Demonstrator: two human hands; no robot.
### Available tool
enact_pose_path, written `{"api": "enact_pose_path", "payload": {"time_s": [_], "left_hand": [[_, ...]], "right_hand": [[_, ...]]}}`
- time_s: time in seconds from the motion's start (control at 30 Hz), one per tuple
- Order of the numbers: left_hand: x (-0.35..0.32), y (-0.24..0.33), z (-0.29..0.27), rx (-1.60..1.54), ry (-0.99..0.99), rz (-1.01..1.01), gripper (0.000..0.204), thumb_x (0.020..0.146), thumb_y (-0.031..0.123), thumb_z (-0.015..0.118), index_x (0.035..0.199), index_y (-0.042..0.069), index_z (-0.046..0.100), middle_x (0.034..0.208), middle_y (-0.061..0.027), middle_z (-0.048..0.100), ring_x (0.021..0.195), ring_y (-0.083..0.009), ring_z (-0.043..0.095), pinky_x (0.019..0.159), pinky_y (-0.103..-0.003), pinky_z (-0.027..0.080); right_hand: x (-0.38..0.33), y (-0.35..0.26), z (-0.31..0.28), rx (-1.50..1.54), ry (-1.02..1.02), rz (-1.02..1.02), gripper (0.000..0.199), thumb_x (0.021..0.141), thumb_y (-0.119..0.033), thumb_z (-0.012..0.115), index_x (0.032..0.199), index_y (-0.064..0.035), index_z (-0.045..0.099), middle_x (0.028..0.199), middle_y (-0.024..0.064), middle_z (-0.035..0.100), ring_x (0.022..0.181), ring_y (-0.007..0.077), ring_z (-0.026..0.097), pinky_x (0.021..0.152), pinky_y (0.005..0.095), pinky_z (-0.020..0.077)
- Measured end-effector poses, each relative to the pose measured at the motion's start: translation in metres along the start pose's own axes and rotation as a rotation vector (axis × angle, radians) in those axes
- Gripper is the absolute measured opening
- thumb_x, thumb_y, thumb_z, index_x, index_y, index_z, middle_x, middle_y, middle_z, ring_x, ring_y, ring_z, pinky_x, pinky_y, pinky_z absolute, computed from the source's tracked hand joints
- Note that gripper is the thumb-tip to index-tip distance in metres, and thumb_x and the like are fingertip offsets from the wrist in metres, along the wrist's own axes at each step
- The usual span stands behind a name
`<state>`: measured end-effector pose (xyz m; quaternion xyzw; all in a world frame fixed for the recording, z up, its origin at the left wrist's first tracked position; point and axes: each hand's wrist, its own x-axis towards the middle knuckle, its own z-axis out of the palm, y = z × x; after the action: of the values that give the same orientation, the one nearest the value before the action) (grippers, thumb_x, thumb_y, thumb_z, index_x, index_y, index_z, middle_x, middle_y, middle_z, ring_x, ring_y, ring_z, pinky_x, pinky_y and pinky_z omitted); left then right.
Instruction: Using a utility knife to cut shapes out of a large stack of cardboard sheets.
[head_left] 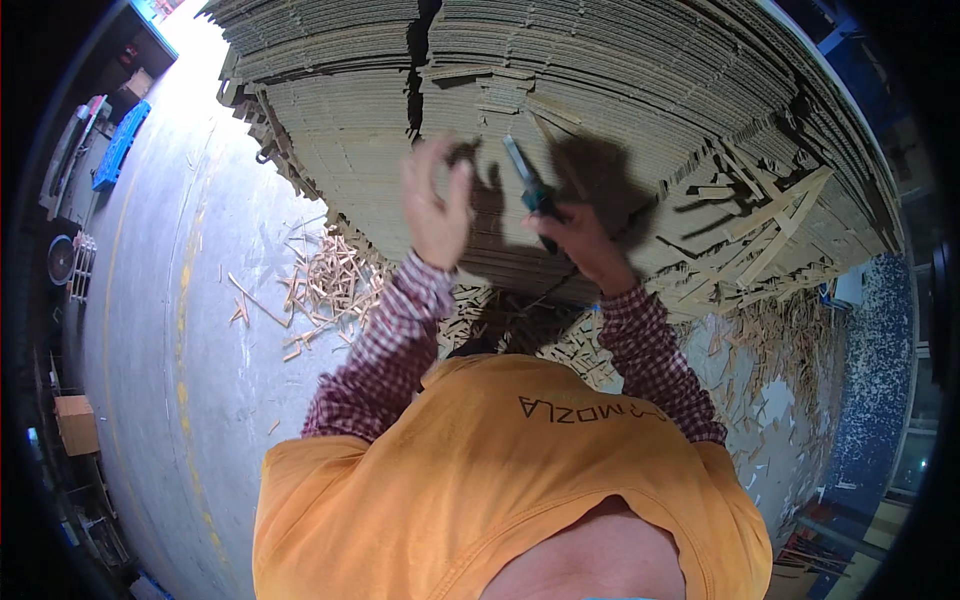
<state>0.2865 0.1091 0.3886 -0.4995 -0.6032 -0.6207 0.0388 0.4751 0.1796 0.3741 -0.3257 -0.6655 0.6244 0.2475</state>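
Observation:
A tall stack of corrugated cardboard sheets (360, 170) stands in front of me, its ridged edges facing up. My right hand (590, 245) is closed round the dark green and black handle of what looks like a utility knife (538, 198). The knife's pale metal blade points away from me, above the stack. To its left, my left hand (438, 205) is raised over the cardboard with its fingers apart, slightly blurred and holding nothing. Loose cardboard strips (765, 215) lie on the stack's right part, and a small torn piece (503, 92) lies near the middle.
Cardboard scraps (335, 280) are heaped on the grey floor (150, 330) left of the stack. More offcuts (790, 335) cover the floor at the right, beside a worn blue strip (870, 370). A blue crate (122, 146) and a cardboard box (76, 425) stand along the left side.

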Motion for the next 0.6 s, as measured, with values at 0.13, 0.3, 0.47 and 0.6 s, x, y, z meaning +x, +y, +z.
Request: {"api": "enact_pose_path", "payload": {"time_s": [0.13,0.3,0.47,0.6], "left_hand": [[0.079,-0.012,0.009,0.258,0.177,0.399,0.031,0.079,0.019,0.065,0.106,0.005,0.057,0.103,-0.0115,0.054,0.096,-0.03,0.052,0.076,-0.037,0.045],[0.089,-0.025,0.014,0.363,0.004,0.446,0.016,0.079,0.016,0.063,0.085,0.006,0.054,0.077,-0.011,0.051,0.07,-0.0309,0.051,0.061,-0.041,0.041],[-0.104,-0.077,0.033,0.28,-0.775,0.249,0.03,0.084,0.023,0.054,0.106,0.004,0.055,0.1,-0.0173,0.058,0.089,-0.0298,0.059,0.076,-0.039,0.047],[-0.063,-0.027,0.002,-0.213,-0.603,-0.278,0.039,0.085,0.025,0.058,0.116,0.003,0.05,0.109,-0.0135,0.056,0.099,-0.0226,0.055,0.084,-0.033,0.045]], "right_hand": [[0.006,-0.02,-0.008,0.022,0.075,-0.035,0.025,0.08,-0.026,0.068,0.082,-0.0011,0.066,0.061,-0.0067,0.049,0.055,0.0019,0.04,0.049,0.0216,0.0317],[-0.019,-0.032,0.0,0.202,-0.078,-0.065,0.025,0.084,-0.012,0.059,0.105,-0.0001,0.061,0.099,0.0024,0.061,0.081,0.0061,0.053,0.067,0.0218,0.045],[-0.022,-0.048,-0.007,0.04,-0.011,-0.197,0.032,0.079,-0.006,0.056,0.111,-0.0016,0.059,0.097,0.0012,0.061,0.084,0.0054,0.052,0.073,0.0217,0.0434],[-0.016,-0.052,-0.016,-0.046,-0.049,-0.055,0.03,0.079,-0.01,0.055,0.108,-0.0032,0.063,0.082,-0.0033,0.058,0.072,0.0032,0.045,0.066,0.0207,0.0367]]}}
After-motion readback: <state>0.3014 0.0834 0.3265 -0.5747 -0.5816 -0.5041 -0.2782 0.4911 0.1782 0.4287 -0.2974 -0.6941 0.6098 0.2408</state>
